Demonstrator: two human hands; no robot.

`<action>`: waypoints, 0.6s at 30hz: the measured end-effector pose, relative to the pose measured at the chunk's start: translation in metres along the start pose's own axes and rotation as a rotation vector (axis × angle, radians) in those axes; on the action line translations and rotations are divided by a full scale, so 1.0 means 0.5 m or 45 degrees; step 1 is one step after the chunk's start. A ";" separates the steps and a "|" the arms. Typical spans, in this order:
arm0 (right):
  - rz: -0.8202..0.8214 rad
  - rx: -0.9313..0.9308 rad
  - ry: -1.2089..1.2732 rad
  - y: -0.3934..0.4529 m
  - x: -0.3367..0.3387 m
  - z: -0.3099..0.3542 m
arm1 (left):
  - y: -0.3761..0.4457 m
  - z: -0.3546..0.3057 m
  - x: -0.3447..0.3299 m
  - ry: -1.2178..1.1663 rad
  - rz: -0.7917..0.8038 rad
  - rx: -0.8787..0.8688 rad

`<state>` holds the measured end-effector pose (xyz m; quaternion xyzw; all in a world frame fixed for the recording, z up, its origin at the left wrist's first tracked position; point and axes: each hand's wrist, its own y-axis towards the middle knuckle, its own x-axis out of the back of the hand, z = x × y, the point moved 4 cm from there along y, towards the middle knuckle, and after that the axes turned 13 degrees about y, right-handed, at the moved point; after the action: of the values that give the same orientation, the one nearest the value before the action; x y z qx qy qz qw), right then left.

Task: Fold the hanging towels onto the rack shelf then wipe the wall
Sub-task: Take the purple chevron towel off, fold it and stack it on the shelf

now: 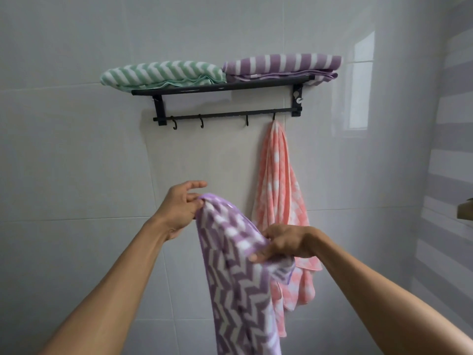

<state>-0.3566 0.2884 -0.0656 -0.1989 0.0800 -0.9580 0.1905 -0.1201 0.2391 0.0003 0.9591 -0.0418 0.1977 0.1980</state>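
A purple-and-white zigzag towel (235, 283) hangs between my hands below the rack. My left hand (179, 206) pinches its top corner, and my right hand (284, 242) grips its upper edge lower and to the right. A black wall rack (220, 87) carries a folded green-and-white towel (163, 74) on the left of its shelf and a folded purple-striped towel (281, 66) on the right. A pink-and-white towel (279, 180) hangs from the rightmost hook, partly behind the purple one.
Three bare hooks (201, 123) hang from the rack's lower bar. Glossy white wall tiles (76, 162) surround the rack. A side wall with grey stripes (450, 175) stands at the right, with a small brown ledge (464, 210) jutting out.
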 end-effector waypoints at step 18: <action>-1.225 0.103 -1.318 -0.073 0.138 0.209 | 0.006 0.052 0.169 0.837 -0.684 0.031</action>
<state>-0.3843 0.2862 0.0617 -0.6350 -0.1534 -0.7204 -0.2332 -0.0338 0.2259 0.0129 0.8242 0.2773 0.4348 0.2341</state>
